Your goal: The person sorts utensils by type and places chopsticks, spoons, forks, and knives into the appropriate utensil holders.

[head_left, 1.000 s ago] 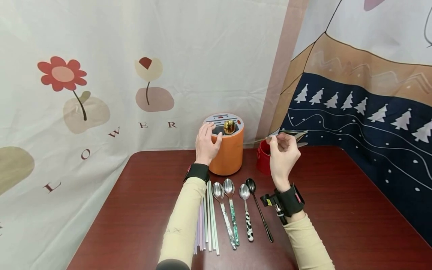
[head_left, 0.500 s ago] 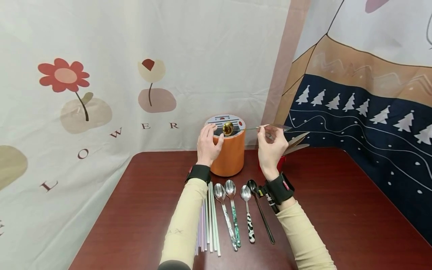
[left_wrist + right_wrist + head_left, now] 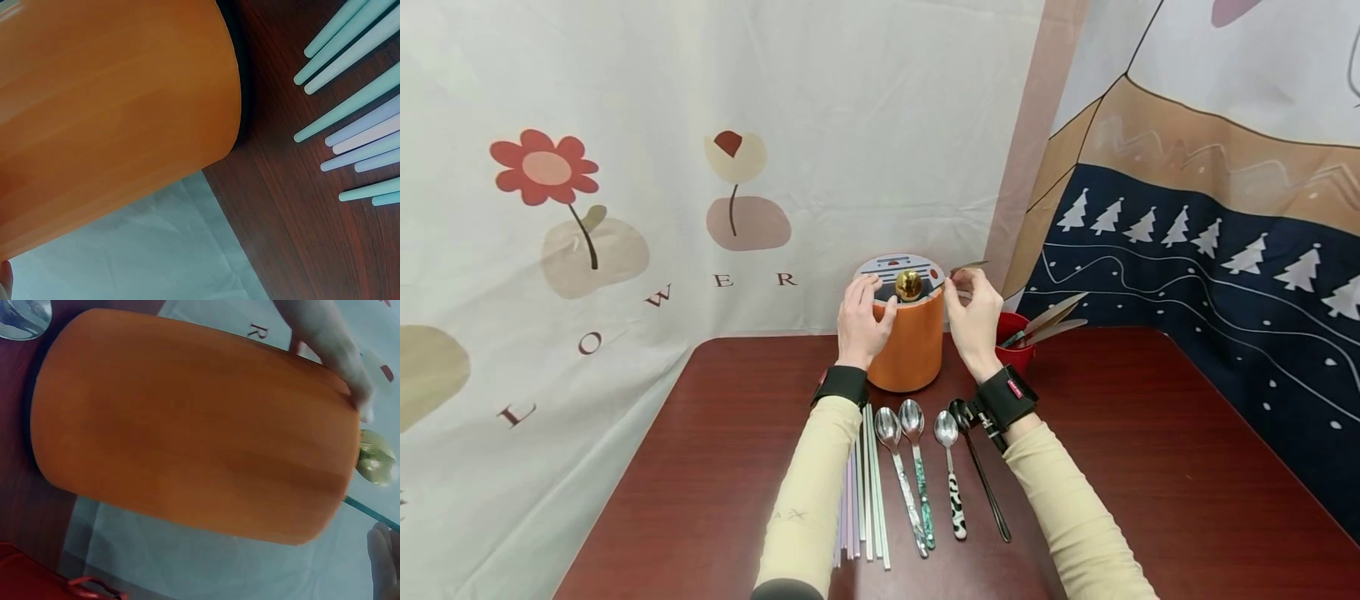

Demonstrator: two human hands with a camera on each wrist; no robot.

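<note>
My left hand [image 3: 865, 321] rests on the left rim of an orange cylindrical utensil holder [image 3: 910, 346], fingers and thumb at the top edge. A gold spoon [image 3: 908, 286] stands in the holder, with only its rounded bowl showing. At the right rim, my right hand [image 3: 973, 321] pinches a fork [image 3: 970, 266]. In the right wrist view a thin teal handle [image 3: 369, 511] runs from the right fingertips to the holder's mouth. Whether its end is inside cannot be told. The left thumb [image 3: 340, 356] lies along the holder's wall there.
A red cup [image 3: 1017, 354] holding several upright knives [image 3: 1048, 321] stands right of the holder. In front lie several pastel chopsticks [image 3: 867, 492], two silver spoons [image 3: 912, 417], a cow-print-handled spoon [image 3: 955, 492] and a black spoon [image 3: 985, 475]. Printed cloth [image 3: 850, 150] hangs behind the table [image 3: 737, 467].
My right hand has moved left with the fork, from above the red cup to the holder's right rim. The fork has been tipped more upright. My left hand has stayed on the rim.
</note>
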